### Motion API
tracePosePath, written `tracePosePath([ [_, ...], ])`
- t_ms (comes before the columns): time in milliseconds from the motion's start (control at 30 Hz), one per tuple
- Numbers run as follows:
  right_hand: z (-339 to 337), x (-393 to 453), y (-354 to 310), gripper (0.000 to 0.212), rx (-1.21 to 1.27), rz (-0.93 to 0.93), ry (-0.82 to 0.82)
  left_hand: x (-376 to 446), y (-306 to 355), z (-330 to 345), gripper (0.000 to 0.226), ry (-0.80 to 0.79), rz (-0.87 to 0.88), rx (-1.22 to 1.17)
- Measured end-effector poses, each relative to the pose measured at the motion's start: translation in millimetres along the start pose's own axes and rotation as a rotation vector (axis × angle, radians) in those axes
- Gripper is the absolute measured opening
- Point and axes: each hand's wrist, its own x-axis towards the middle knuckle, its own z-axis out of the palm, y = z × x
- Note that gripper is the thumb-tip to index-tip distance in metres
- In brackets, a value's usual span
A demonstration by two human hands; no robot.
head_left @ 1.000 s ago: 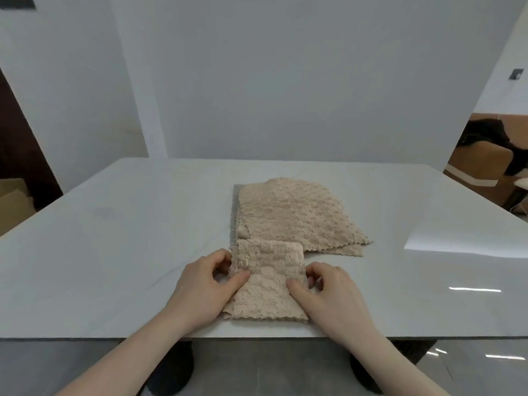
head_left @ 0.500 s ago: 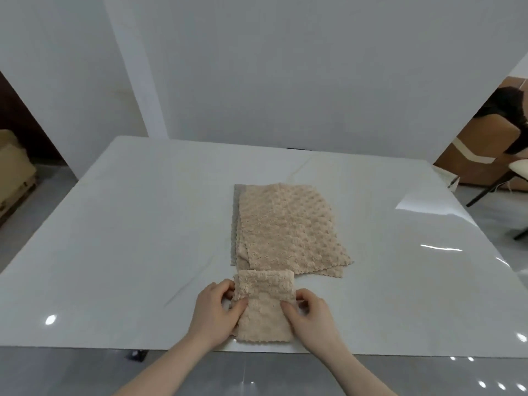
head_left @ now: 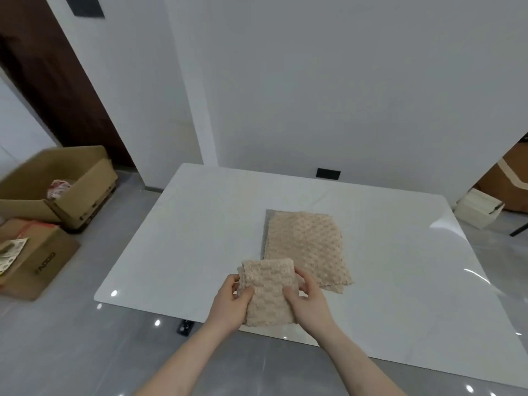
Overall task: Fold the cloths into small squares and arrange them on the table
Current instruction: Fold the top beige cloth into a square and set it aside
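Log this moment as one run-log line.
step: fold | left hand: grips folded cloth | right hand: grips it | pile: unfolded on table

Folded beige cloth, near stack

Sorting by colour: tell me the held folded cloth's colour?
Beige, with a bumpy dotted texture, on the folded cloth; head view.

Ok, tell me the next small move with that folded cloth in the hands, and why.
Probably set the folded cloth down on bare table to its left. Left hand and right hand both grip it, already a small square, and the pile of unfolded cloths fills the spot behind.
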Motion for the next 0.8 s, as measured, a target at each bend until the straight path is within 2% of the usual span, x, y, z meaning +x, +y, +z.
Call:
tracePosePath([
  [200,21.8,12.3,-37.1,0.048,0.003,-0.063,-0.011,14.5,20.9,-28.9,0.02,0.043,0.038,-0.067],
  [400,59.2,40.1,-64.1,0.048,0.003,-0.076,0.029,52.5,36.1,-69.9,0.025,-0.002,0.083,-0.09],
  [800,199.6,93.4,-132.2,0.044,0.096,-0.016,0.133,152.1,55.8,-212.4,0.035,-0.102,0.103,0.008],
])
